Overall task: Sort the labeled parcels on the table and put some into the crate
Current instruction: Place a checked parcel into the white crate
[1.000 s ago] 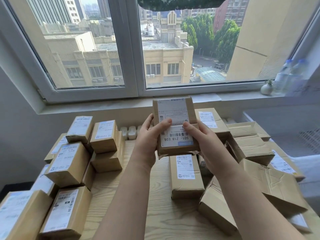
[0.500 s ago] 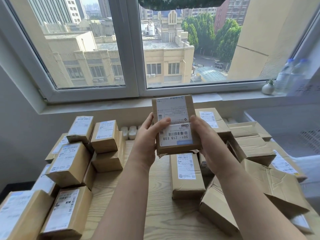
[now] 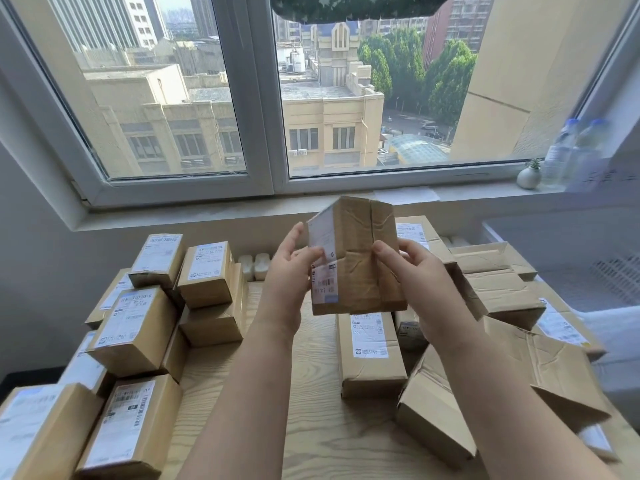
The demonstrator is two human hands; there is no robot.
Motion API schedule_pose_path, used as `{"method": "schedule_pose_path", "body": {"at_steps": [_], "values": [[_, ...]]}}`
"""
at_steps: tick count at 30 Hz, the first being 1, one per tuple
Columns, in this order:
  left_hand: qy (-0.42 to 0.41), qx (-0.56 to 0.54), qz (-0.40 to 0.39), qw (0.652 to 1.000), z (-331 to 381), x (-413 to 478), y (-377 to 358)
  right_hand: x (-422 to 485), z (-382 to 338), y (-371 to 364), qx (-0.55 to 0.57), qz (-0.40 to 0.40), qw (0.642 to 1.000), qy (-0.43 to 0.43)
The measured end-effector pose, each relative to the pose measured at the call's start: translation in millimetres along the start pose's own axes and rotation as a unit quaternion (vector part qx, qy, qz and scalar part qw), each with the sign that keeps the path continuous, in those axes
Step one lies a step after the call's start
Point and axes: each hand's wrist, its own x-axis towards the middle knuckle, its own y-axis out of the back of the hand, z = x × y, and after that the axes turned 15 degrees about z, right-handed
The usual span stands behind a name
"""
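Observation:
A small brown cardboard parcel (image 3: pixel 360 265) is held up over the middle of the wooden table (image 3: pixel 311 427), below the window sill. My left hand (image 3: pixel 291 271) grips its left edge, thumb on the white label, which now faces left. My right hand (image 3: pixel 412 271) holds its right side, thumb on the taped brown face turned toward me. Labeled parcels are stacked at the left (image 3: pixel 138 327). More lie in the middle (image 3: pixel 369 351) and at the right (image 3: pixel 502 296). A white crate (image 3: pixel 568 237) shows at the right edge.
Several white items (image 3: pixel 254 266) sit at the table's far edge by the wall. On the sill at the right stand a small white vase (image 3: pixel 528 176) and water bottles (image 3: pixel 571 154). A loose, crumpled carton (image 3: pixel 485 403) lies at the near right.
Both hands have turned the parcel about its upright axis. Its label, which faced me before, now points left, and the taped brown side faces me. The parcel stays at about the same height.

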Motion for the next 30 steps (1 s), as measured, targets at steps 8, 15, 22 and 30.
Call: {"method": "schedule_pose_path", "body": {"at_steps": [8, 15, 22, 30], "values": [[-0.011, 0.038, -0.057, 0.998, 7, -10, -15, -9, -6, -9, 0.049, -0.044, 0.997, 0.032], [0.005, 0.026, -0.065, 0.998, 5, -10, -12, -13, -8, -7, 0.060, -0.084, 0.995, 0.009], [0.011, 0.018, -0.061, 0.998, 4, -9, -11, -14, -9, -6, 0.056, -0.066, 0.996, 0.018], [0.012, 0.045, -0.028, 0.999, 0, -5, -12, -14, -2, -6, 0.011, -0.020, 0.999, 0.047]]}}
